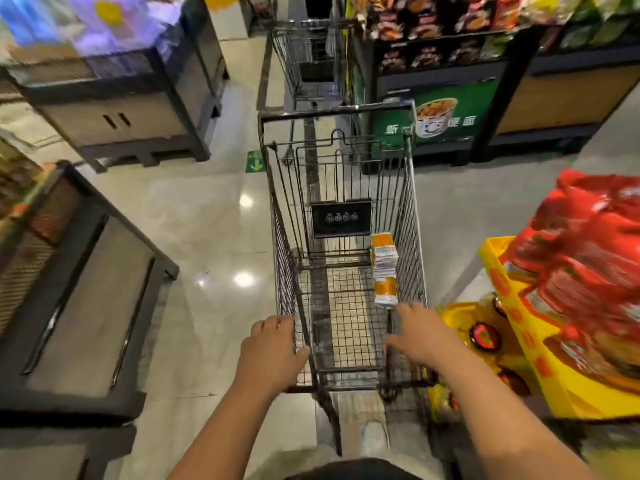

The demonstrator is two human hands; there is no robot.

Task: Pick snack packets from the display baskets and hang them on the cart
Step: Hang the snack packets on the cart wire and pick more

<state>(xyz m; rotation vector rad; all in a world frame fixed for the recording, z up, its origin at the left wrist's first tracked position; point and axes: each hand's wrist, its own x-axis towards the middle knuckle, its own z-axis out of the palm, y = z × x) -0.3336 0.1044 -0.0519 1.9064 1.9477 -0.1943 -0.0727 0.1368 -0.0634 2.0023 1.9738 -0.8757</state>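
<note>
A grey wire shopping cart (341, 112) stands in the aisle straight ahead of me. A strip of orange and white snack packets (384, 268) hangs down the inside of its right wall. My left hand (272, 348) grips the cart's near left corner, fingers curled over the rim. My right hand (420, 336) rests on the near right rim with fingers stretched forward, tips just below the strip's lower end. To the right, red snack packets (588, 265) are piled in a yellow display basket (571, 393), blurred.
Dark display stands (79, 292) line the left side, with another (145, 98) further back. A second empty cart (311, 64) is parked ahead beside snack shelves (450, 36) with a green poster. Shiny floor lies open to the cart's left.
</note>
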